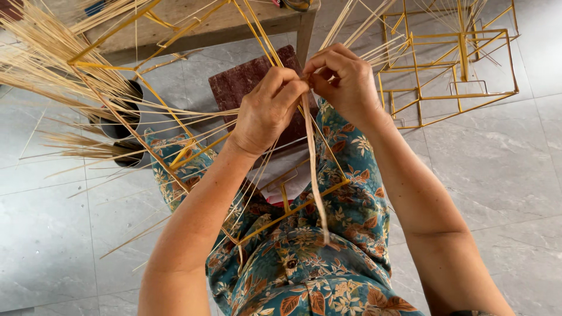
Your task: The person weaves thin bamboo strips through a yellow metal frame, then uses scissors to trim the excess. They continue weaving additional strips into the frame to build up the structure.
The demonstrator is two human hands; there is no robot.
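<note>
While both hands, left (266,111) and right (345,82), pinch fingers tight on the pale strip (314,169) above the lap at a joint of the yellow frame (293,210), risk of strip snapping or slipping loose if yanked, or thin sticks (52,64) snagging.

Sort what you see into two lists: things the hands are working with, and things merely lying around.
In use:
left hand and right hand, pinching the pale strip
yellow stick frame across the lap
thin bamboo splints fanning from the frame

Lying about:
finished yellow frames on the tiled floor
dark tubes
reddish-brown block
wooden table
</note>
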